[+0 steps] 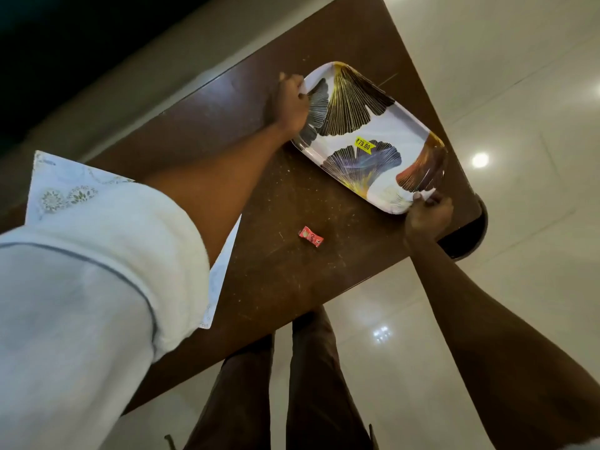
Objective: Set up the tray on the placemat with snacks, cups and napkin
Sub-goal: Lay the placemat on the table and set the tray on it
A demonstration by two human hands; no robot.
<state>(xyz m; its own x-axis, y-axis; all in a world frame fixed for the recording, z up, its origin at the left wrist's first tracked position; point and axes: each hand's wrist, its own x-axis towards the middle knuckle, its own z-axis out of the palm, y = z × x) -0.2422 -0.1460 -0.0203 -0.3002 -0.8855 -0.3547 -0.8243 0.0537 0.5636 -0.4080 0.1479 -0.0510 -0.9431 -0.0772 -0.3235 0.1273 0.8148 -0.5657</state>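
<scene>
A white tray (383,131) printed with dark and gold ginkgo leaves and a yellow price sticker lies on the far right part of the brown table (292,280). My left hand (289,102) grips its far-left end. My right hand (428,216) grips its near-right corner, close to the table's edge. A pale patterned placemat (65,186) lies at the left of the table, mostly hidden under my left arm and white sleeve. A small red snack packet (310,236) sits on the bare wood between tray and placemat. I see no cups or napkin.
The table's right and near edges drop to a glossy pale tiled floor (487,76). A dark round object (470,235) shows just past the right edge, below the tray. My legs (292,384) stand at the near edge.
</scene>
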